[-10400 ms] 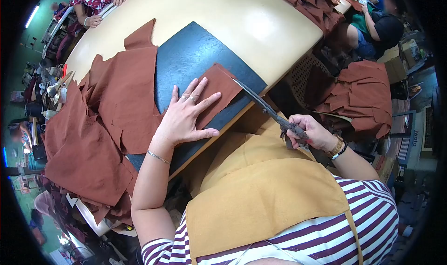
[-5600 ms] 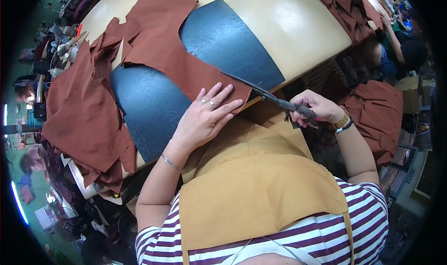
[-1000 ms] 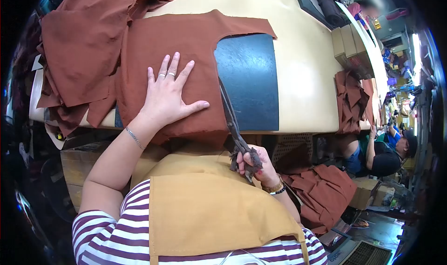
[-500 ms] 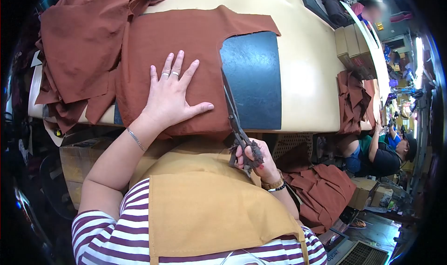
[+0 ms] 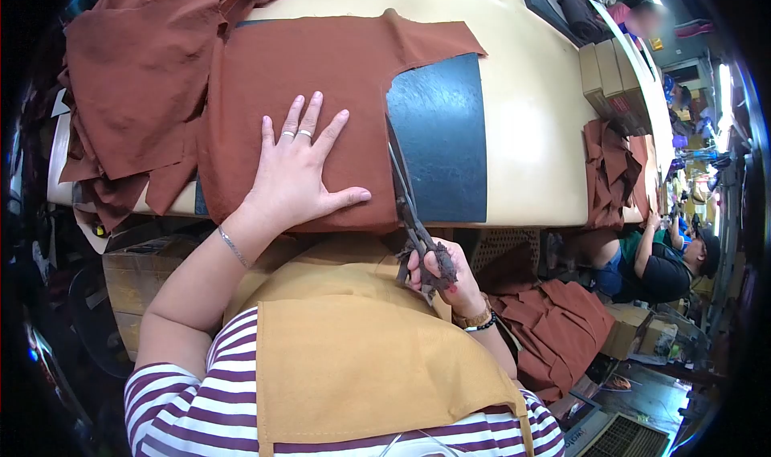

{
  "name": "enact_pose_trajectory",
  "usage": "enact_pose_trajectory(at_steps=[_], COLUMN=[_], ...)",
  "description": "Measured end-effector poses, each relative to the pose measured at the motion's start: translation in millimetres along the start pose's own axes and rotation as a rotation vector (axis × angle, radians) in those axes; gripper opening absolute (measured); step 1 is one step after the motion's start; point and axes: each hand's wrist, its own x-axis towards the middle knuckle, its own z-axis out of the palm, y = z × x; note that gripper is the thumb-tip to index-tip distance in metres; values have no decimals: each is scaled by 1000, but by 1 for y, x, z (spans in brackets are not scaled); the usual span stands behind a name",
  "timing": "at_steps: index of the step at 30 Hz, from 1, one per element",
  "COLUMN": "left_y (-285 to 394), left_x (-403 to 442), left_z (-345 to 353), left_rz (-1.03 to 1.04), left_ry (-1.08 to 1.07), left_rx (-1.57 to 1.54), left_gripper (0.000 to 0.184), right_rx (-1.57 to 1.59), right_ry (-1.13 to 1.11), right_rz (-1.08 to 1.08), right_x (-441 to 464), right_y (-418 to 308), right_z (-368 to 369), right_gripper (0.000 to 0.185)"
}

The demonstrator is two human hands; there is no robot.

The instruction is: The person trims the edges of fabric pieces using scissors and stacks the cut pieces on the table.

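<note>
Rust-brown fabric (image 5: pixel 305 63) lies flat over a dark blue board (image 5: pixel 442 140) on the cream table. Pressed on top of it, fingers spread, is my left hand (image 5: pixel 297 164), with two rings on its fingers. My right hand (image 5: pixel 450 276) grips scissors (image 5: pixel 411 212) at the table's front edge. Their handles are wrapped in dark cloth. The long blades point away from me along the right edge of the fabric, beside the bare part of the board. Where the blades meet the cloth is partly hidden.
More brown fabric (image 5: pixel 136 87) is heaped at the left. Cut brown pieces (image 5: pixel 606 172) rest at the table's right end, near cardboard boxes (image 5: pixel 614 79). Below right sits another brown fabric bundle (image 5: pixel 554 332). A co-worker (image 5: pixel 662 264) is farther right.
The fabric's right edge and the scissor blades sit slightly farther right. My left hand has shifted very slightly with the cloth, still flat. My right hand has kept hold of the scissors.
</note>
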Motion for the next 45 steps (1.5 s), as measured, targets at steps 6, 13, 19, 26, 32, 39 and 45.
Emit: enact_pose_trajectory(at_steps=[6,13,19,26,32,39,45], left_y=[-1,1,4,5,11,-6,-54], left_x=[-1,-5,-9,-11,-17,7,69], left_z=[2,0,0,0,0,-19,-19], left_rz=[18,50,71,69,87,133,398], left_ry=[34,-2,-3,-15,-8,-54,-87], left_rx=[-12,-33,-41,-39,-51,3,52], left_gripper=[104,104,104,104,101,92,96], right_rx=[-8,65,57,43,90,101,126], right_ry=[14,6,79,63,67,61,38], right_rz=[2,19,-2,7,-4,-6,4], right_x=[-2,-2,3,0,8,1,6], right_y=[1,1,-1,0,1,6,3], right_z=[2,-1,6,2,2,-2,-4], right_gripper=[24,23,25,24,22,23,25])
